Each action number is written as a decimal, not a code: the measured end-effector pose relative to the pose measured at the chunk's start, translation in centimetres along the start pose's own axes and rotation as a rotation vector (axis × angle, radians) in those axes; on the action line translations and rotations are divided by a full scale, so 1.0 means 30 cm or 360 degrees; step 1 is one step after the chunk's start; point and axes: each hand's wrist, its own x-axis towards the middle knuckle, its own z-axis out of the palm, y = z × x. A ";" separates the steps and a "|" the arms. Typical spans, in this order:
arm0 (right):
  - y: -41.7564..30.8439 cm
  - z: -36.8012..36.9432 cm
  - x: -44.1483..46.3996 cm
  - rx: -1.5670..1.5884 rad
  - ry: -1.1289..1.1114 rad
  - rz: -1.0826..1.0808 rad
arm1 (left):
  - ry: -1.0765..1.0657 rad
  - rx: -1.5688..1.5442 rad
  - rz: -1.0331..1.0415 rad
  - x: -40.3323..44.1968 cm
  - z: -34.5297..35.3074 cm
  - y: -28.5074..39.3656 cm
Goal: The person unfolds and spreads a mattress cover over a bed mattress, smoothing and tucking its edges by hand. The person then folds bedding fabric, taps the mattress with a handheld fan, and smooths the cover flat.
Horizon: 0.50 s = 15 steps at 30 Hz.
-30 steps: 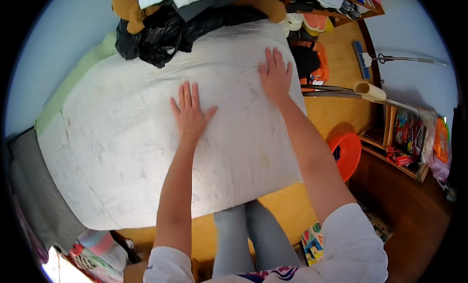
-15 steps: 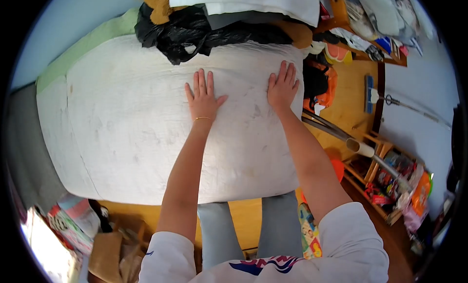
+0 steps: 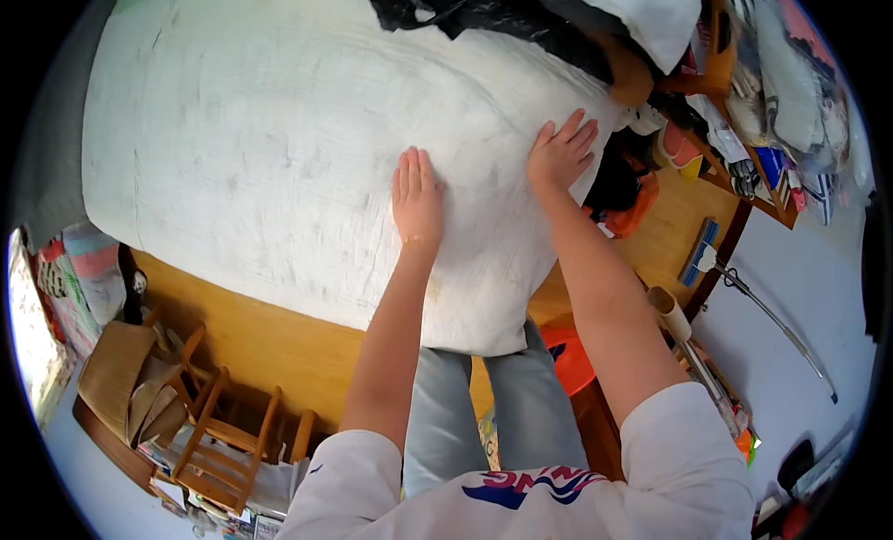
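A white-covered mattress [image 3: 251,159] with grey smudges lies in front of me, creased between and beyond my hands. My left hand [image 3: 419,198] rests flat on its surface near the middle, fingers straight and close together. Further right, my right hand [image 3: 563,154] lies palm down by the mattress's right end, with its fingers spread. Neither hand holds anything. Beyond them a crumpled black plastic bag [image 3: 521,21] lies along the far edge, beside a brown furry thing [image 3: 631,80] and a white cloth [image 3: 642,10].
Wooden stools [image 3: 228,438] and folded cardboard [image 3: 116,368] stand at the lower left. On the right are a mop [image 3: 699,252], a pale tube [image 3: 670,312], an orange bag [image 3: 637,205] and a loaded wooden shelf [image 3: 721,56]. A red-orange stool [image 3: 567,354] is beside my legs.
My view has turned, so the mattress appears slanted and shifted. The left hand's fingers have come together, and the mattress cover shows more creases. Both hands remain on the mattress.
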 end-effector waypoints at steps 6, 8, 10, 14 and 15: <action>-0.002 -0.029 0.044 -0.0006 -0.0077 -0.0005 | 0.0000 -0.0089 0.0066 0.025 -0.025 -0.040; -0.010 -0.070 0.053 -0.0082 -0.0238 0.0008 | -0.0168 0.0214 0.0407 0.010 -0.048 -0.015; -0.024 -0.139 0.096 -0.0014 -0.0460 0.0077 | -0.0196 0.0254 0.0366 0.020 -0.056 -0.004; -0.041 -0.261 0.255 0.1538 -0.0796 0.0995 | -0.0284 0.0183 0.0195 0.023 -0.025 0.056; -0.042 -0.281 0.325 0.2320 -0.0696 0.1371 | -0.0297 0.0149 0.0124 0.037 -0.020 0.058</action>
